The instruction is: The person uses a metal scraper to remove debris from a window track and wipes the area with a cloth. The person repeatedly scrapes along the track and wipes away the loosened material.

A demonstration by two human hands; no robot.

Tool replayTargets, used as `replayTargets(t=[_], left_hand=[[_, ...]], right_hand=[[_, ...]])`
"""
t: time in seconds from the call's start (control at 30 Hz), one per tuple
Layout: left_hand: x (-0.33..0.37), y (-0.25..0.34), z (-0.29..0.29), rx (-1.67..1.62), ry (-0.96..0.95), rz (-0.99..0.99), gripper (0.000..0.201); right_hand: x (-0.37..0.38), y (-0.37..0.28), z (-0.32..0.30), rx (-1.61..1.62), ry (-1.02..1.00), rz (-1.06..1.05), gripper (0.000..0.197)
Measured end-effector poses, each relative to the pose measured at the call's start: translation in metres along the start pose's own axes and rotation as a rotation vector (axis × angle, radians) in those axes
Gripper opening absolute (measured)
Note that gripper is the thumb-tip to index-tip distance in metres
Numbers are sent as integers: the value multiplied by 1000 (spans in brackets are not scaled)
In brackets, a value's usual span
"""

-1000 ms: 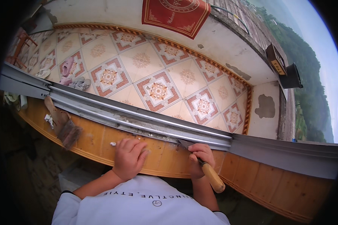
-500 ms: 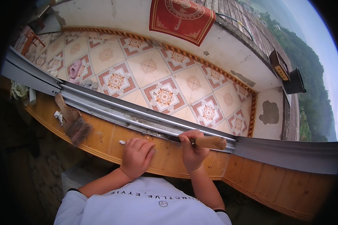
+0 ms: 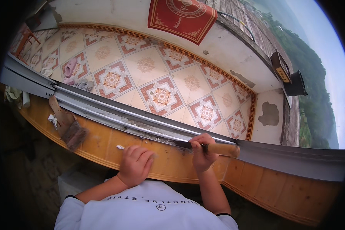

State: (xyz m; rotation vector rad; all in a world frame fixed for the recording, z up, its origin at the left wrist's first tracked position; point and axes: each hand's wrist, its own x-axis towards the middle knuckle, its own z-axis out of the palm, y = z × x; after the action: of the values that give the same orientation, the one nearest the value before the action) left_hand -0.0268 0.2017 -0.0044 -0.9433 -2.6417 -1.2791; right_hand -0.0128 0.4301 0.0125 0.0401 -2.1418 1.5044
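A grey metal window track spans the wooden sill. The white shirt bears dark lettering and a round emblem; the red mat, pale lettering. The left hand rests on the sill, fingers curled; whether it holds anything I cannot tell. The right hand grips the wooden-handled scraper, its blade at the track's near edge. A second ago the handle slanted toward the person; now it points right.
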Motion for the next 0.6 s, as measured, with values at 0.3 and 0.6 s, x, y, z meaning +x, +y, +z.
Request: replayTargets(t=[0.3,0.6], left_hand=[[-3,0,4,32,8,13,25],[4,10,6,48,5,7,32]], right_hand=[[19,13,13,110,125,357,17],[43,19,14,137,22,565,21]])
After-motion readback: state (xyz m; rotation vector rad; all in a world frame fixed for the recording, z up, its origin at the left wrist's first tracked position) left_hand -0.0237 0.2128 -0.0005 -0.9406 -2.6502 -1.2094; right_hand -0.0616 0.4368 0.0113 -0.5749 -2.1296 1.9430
